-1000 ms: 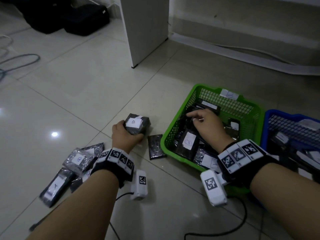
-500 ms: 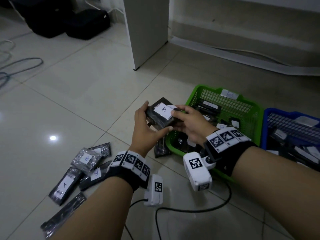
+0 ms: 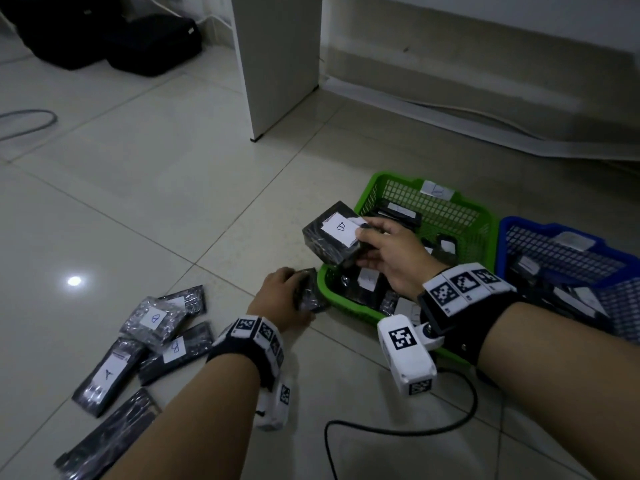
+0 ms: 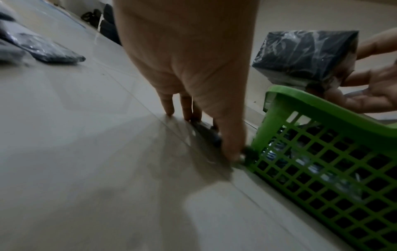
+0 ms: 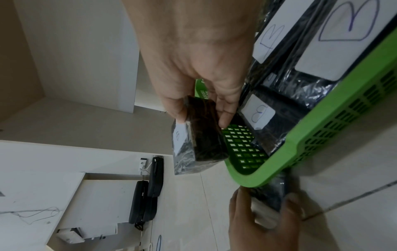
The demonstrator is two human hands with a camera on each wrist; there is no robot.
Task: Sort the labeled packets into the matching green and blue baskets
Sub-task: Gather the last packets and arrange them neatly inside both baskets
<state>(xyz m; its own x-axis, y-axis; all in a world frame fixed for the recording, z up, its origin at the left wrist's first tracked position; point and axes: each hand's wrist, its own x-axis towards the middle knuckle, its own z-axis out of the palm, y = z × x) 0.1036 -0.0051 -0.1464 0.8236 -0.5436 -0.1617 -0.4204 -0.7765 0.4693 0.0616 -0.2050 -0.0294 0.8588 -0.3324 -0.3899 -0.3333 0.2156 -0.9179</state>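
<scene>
My right hand [image 3: 363,245] grips a boxy black packet labelled B [image 3: 332,233] just above the left rim of the green basket [image 3: 372,183]. The right wrist view shows its thumb and fingers pinching the packet's [image 5: 199,141] end. On the floor, my left hand [image 3: 294,296] pinches a flat dark packet [image 3: 311,289] lying against the green basket's wall [image 4: 322,122], thumb on one edge and fingers on the other; its label is hidden. The blue basket [image 3: 519,225] stands right of the green one. Both hold several labelled packets.
A pile of several labelled packets [image 3: 156,320] lies on the tiles to my left. A white cabinet panel [image 3: 277,64] stands beyond, with black bags [image 3: 138,43] at the far left. A black cable [image 3: 398,431] trails on the floor near my wrists.
My left hand let go of the B packet and dropped to the flat packet beside the green basket. My right hand now holds the B packet alone.
</scene>
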